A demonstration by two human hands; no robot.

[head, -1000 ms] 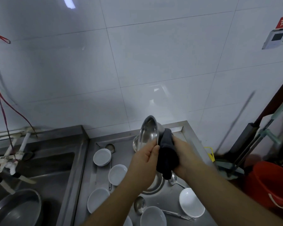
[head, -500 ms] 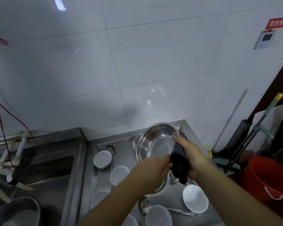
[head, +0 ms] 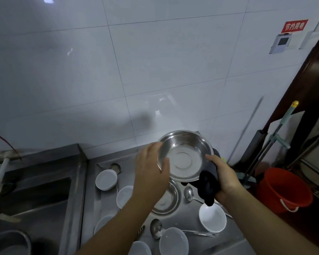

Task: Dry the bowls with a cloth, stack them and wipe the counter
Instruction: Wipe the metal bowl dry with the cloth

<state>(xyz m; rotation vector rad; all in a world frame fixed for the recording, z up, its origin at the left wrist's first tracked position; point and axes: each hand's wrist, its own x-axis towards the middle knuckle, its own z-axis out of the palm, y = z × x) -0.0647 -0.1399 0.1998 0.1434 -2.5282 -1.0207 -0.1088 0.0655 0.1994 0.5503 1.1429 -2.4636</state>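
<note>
Step in hand, as I judge it: drying the steel bowl (head: 182, 156), held in the air above the far half of the steel counter (head: 92, 190), mouth tilted toward the camera.

Left hand (head: 151, 172) grips the bowl's left rim, thumb inside the wall, fingers behind. Right hand (head: 223, 175) grips a dark cloth (head: 208, 186) bunched in the palm, and its thumb presses on the bowl's right rim; the cloth hangs just under and beside the bowl's lower right edge, touching the outside. Whether any cloth reaches inside the bowl: no, the inner face looks bare.

To do it well: keep the left grip firm on the rim, run the cloth round the inner wall and the flat base, then turn the bowl by the rim so the outside gets covered too. A wet steel rim is probably slippery, so don't loosen the thumb.

Below the hands, a second steel bowl (head: 165, 199) sits near the counter's middle, likely the stacking spot. White bowls lie around it: one (head: 106, 179) toward the far left edge, one (head: 212, 217) toward the right edge, one (head: 173, 242) at the near edge. Ladles lie between them, one (head: 189, 193) just right of the lower steel bowl.
</note>
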